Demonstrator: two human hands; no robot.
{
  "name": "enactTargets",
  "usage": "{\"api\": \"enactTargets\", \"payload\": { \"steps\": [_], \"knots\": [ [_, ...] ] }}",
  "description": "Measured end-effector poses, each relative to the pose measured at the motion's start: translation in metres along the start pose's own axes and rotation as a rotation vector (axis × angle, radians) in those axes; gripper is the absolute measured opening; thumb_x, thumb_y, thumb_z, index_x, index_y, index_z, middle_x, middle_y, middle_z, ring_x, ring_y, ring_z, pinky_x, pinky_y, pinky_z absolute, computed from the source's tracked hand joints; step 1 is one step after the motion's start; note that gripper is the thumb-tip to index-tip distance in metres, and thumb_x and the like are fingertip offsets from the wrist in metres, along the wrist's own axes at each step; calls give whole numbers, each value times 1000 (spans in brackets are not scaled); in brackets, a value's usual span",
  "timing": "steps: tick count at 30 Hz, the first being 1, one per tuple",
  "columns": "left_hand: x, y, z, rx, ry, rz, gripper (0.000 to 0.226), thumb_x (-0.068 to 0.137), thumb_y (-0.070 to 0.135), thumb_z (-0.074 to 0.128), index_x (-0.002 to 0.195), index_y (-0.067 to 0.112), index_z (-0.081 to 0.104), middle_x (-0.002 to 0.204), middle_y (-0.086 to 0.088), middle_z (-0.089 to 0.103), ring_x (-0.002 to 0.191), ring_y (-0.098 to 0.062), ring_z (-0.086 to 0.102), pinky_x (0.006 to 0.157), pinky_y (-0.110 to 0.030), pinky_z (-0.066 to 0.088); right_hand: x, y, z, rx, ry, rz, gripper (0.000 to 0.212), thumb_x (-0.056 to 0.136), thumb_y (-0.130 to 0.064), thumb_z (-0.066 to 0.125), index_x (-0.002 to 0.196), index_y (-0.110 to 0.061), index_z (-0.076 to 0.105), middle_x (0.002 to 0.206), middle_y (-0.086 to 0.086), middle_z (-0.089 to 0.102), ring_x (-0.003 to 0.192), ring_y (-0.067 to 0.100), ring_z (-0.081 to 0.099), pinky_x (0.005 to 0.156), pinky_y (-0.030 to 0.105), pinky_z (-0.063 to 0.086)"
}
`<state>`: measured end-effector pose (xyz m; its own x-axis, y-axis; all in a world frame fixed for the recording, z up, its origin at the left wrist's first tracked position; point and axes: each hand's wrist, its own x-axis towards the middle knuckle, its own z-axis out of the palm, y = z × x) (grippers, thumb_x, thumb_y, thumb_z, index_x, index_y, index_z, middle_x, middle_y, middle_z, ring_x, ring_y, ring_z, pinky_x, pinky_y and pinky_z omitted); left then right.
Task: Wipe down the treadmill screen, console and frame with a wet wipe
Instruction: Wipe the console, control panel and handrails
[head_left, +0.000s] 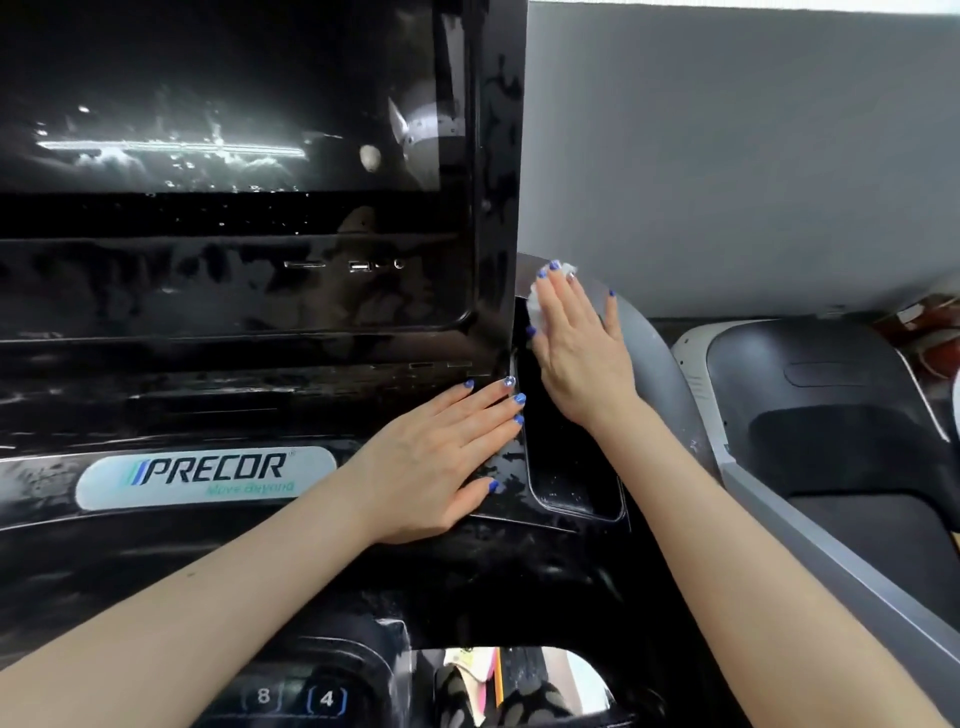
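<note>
White wipe (536, 304) under right hand (576, 343)

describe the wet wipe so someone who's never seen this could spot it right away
Start at the big black treadmill screen and follow its right edge down to where a curved grey frame panel begins. There the right hand presses flat, and the wet wipe is the crumpled white wad peeking out under its fingertips. It is the only soft white thing against the black and grey surfaces.

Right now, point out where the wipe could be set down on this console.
Free: the recessed side tray between the left hand and the grey frame. Crowded: the gap beside the screen, where the right hand presses the wipe.
</note>
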<state>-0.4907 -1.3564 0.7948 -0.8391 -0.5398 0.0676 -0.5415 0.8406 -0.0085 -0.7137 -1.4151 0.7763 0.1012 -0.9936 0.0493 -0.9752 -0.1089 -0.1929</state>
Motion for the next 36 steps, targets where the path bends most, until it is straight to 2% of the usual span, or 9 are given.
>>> {"api": "enactTargets", "payload": {
  "steps": [5,9,13,16,21,25,29,32,36],
  "knots": [
    [-1,-1,1,-7,11,-4,63,99,44,36,151,10,42,161,-8,32,153,-22,19,124,-38,10,3,-3,3,17,56,78,50,105,-33,39,144,-2,39,157,16,31,151,29,21,122,54,1],
    [0,-3,2,-21,13,-7,63,99,44,35,152,10,41,162,-7,31,153,-21,18,125,-36,7,54,5,-3,12,-43,176,56,103,-50,21,126,-6,47,149,10,39,150,25,21,121,58,1],
    [-1,-2,4,-22,16,-3,63,99,44,35,151,10,42,161,-8,32,153,-21,18,124,-37,7,49,12,-3,-50,-98,222,69,104,-52,7,157,-10,19,167,6,12,154,20,7,120,58,-5],
    [0,-2,4,-9,19,0,63,98,44,35,150,9,44,160,-9,35,152,-21,21,124,-38,10,1,3,0,-53,-63,245,68,106,-49,17,160,-10,1,168,6,-2,155,21,-2,121,51,-9],
    [-1,-2,5,-13,39,5,63,97,44,36,149,9,46,159,-8,36,151,-21,21,124,-38,10,-47,6,5,-179,-104,277,76,103,-52,20,159,-9,-6,168,9,-10,155,22,-9,119,49,-17],
    [0,-3,6,-43,45,1,64,98,44,34,150,9,45,160,-8,35,152,-21,20,124,-38,9,0,13,2,-130,-48,315,71,104,-50,25,157,-3,16,164,12,19,153,26,14,121,55,-5],
    [0,-2,6,-43,23,1,64,98,45,33,150,9,45,160,-8,34,152,-22,20,124,-38,7,33,27,-17,-30,-106,442,59,107,-48,20,141,-6,44,141,15,49,135,31,44,120,61,-3],
    [0,-2,6,-43,20,2,63,97,44,33,149,9,46,159,-8,36,152,-22,21,124,-37,5,9,24,-10,-68,-66,437,60,107,-48,21,145,-4,38,153,15,37,147,28,27,120,61,0],
    [-1,-1,4,-30,14,9,63,97,44,33,148,9,47,158,-8,38,152,-23,22,124,-37,7,-62,6,3,-185,-99,414,78,104,-54,23,158,-3,-1,167,13,-6,154,26,-5,120,53,-11]
  ]
}}
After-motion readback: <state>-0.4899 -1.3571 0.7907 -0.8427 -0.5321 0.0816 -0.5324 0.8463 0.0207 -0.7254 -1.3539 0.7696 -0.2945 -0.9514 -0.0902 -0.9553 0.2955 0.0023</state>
